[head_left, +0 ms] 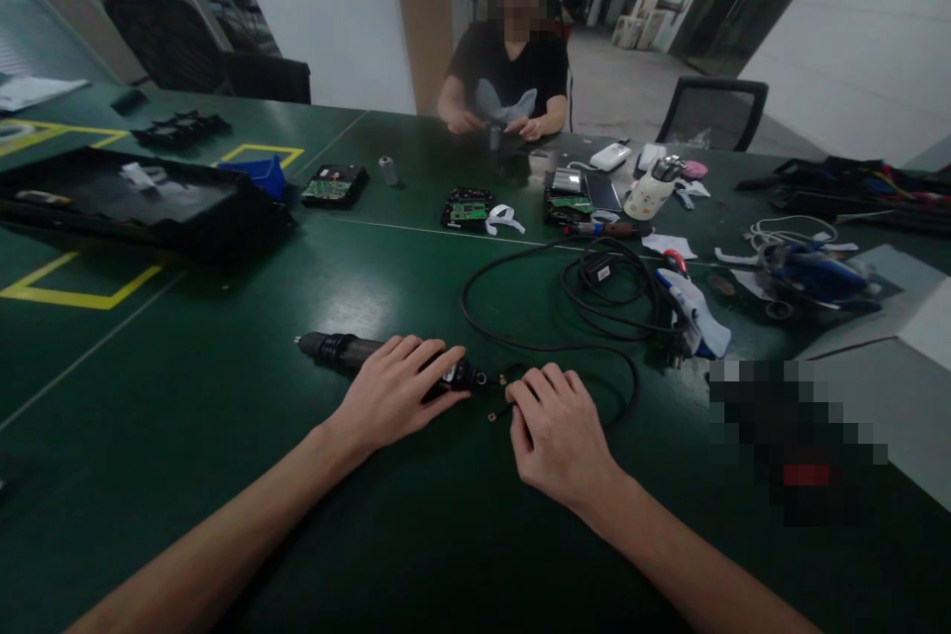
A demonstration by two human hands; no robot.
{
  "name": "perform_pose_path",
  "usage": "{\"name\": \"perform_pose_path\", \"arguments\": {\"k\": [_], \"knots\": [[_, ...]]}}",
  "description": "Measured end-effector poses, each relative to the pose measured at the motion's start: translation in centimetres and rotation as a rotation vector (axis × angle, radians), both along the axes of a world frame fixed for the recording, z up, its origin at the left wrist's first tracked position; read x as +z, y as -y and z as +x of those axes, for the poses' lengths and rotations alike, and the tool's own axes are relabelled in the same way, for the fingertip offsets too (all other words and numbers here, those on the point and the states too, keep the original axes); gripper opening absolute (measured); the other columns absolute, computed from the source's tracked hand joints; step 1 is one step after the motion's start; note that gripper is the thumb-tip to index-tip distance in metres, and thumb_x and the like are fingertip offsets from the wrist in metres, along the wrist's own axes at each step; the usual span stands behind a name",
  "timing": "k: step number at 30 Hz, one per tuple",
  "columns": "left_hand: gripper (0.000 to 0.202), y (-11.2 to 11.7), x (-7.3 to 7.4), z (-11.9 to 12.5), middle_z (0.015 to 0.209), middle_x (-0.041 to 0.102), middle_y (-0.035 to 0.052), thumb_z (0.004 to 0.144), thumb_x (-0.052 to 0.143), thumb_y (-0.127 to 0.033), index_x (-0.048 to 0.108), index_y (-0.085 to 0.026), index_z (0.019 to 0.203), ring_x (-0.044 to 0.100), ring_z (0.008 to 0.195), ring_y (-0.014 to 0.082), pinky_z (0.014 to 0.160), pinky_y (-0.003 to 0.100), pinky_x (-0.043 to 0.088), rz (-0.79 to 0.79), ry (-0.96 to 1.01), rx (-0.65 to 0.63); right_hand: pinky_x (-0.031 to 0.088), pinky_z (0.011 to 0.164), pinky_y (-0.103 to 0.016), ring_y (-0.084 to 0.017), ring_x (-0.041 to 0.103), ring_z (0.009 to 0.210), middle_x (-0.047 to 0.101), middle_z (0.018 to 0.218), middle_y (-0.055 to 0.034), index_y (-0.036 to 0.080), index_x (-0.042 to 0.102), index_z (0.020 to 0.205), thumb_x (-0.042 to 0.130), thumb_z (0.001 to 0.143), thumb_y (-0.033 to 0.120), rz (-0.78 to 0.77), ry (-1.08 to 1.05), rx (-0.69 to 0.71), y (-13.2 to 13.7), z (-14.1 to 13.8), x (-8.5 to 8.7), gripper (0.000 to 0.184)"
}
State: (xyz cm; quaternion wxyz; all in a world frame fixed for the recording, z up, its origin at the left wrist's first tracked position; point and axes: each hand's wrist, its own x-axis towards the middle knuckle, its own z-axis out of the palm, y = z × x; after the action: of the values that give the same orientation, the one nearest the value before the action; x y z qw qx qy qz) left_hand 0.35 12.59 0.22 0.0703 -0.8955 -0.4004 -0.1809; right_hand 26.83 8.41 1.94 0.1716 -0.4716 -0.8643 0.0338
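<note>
On the green table lies a long black electric screwdriver (351, 351), its metal tip pointing left. My left hand (397, 386) is closed around its rear half, with the thumb along the near side. A small metal ring shows at the tool's right end. Just right of it, my right hand (561, 426) has its fingers curled and pinched on the end of a black cable (557, 349). Small brass-coloured terminals (491, 416) stick out by the fingertips. The cable runs back to a loose coil. Exactly how the fingers grip it is partly hidden.
A large black tray (245, 208) and a blue bin (260, 176) stand at left. Several hard drives, one a hard drive (334, 186), lie across the back. A pen cup (650, 193), a blue-white tool (694, 312) and cable clutter are at right. A person (512, 69) sits opposite.
</note>
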Motion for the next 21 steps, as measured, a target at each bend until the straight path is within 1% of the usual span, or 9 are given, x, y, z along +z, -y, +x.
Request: {"name": "perform_pose_path", "arguments": {"k": [3, 5, 9, 12, 15, 18, 21], "knots": [[0.048, -0.1, -0.1, 0.1, 0.122, 0.068, 0.0107, 0.099, 0.06, -0.051, 0.06, -0.021, 0.137, 0.065, 0.099, 0.0253, 0.086, 0.041, 0.052, -0.01, -0.001, 0.004, 0.043, 0.078, -0.042, -0.026, 0.057, 0.093, 0.067, 0.102, -0.0096, 0.02, 0.064, 0.103, 0.061, 0.096, 0.017, 0.016, -0.043, -0.004, 0.1, -0.3, -0.3, 0.008], [0.049, -0.1, -0.2, 0.1, 0.123, 0.068, 0.0108, 0.099, 0.06, -0.05, 0.059, -0.021, 0.137, 0.065, 0.099, 0.0256, 0.086, 0.041, 0.052, -0.017, 0.003, 0.002, 0.045, 0.078, -0.041, -0.025, 0.06, 0.092, 0.069, 0.101, -0.0087, 0.02, 0.064, 0.104, 0.059, 0.101, 0.02, 0.036, -0.088, -0.037, 0.2, -0.5, -0.6, 0.006], [0.049, 0.6, 0.0, 0.8, 0.126, 0.067, 0.0117, 0.099, 0.059, -0.049, 0.058, -0.019, 0.138, 0.064, 0.104, 0.027, 0.088, 0.042, 0.051, -0.039, 0.021, 0.002, 0.049, 0.074, -0.037, -0.023, 0.064, 0.091, 0.07, 0.102, -0.0084, 0.019, 0.062, 0.111, 0.054, 0.105, 0.019, 0.044, -0.207, -0.119, 0.5, -0.7, -1.2, 0.01], [0.049, 1.4, 0.3, 2.3, 0.126, 0.067, 0.0112, 0.099, 0.06, -0.047, 0.057, -0.019, 0.139, 0.063, 0.105, 0.0271, 0.088, 0.043, 0.05, -0.079, 0.061, 0.009, 0.052, 0.072, -0.034, -0.021, 0.067, 0.09, 0.069, 0.102, -0.0075, 0.02, 0.061, 0.113, 0.052, 0.106, 0.02, -0.014, -0.304, -0.103, 0.5, -0.6, -1.5, 0.011], [0.042, 2.2, 0.5, 4.0, 0.128, 0.066, 0.0086, 0.099, 0.061, -0.04, 0.057, -0.025, 0.139, 0.062, 0.11, 0.0266, 0.091, 0.045, 0.049, -0.111, 0.142, 0.056, 0.055, 0.074, -0.033, -0.02, 0.068, 0.088, 0.068, 0.102, -0.0065, 0.021, 0.061, 0.114, 0.053, 0.106, 0.021, -0.073, -0.409, -0.077, 0.3, -0.4, -1.6, 0.011], [0.034, 2.5, 0.5, 4.9, 0.131, 0.066, 0.0055, 0.1, 0.059, -0.031, 0.061, -0.03, 0.133, 0.061, 0.117, 0.0261, 0.101, 0.049, 0.045, -0.108, 0.183, 0.063, 0.057, 0.072, -0.031, -0.019, 0.068, 0.087, 0.068, 0.104, -0.0067, 0.022, 0.063, 0.115, 0.054, 0.105, 0.021, -0.117, -0.498, -0.065, -0.1, -0.3, -1.4, 0.014], [0.033, 2.6, 0.6, 5.1, 0.131, 0.067, 0.0052, 0.1, 0.058, -0.029, 0.062, -0.03, 0.132, 0.06, 0.121, 0.0266, 0.11, 0.054, 0.04, -0.078, 0.17, 0.03, 0.055, 0.065, -0.029, -0.017, 0.065, 0.077, 0.068, 0.1, -0.006, 0.022, 0.065, 0.112, 0.057, 0.102, 0.021, -0.142, -0.567, -0.067, -0.3, -0.1, -1.0, 0.013]]}}
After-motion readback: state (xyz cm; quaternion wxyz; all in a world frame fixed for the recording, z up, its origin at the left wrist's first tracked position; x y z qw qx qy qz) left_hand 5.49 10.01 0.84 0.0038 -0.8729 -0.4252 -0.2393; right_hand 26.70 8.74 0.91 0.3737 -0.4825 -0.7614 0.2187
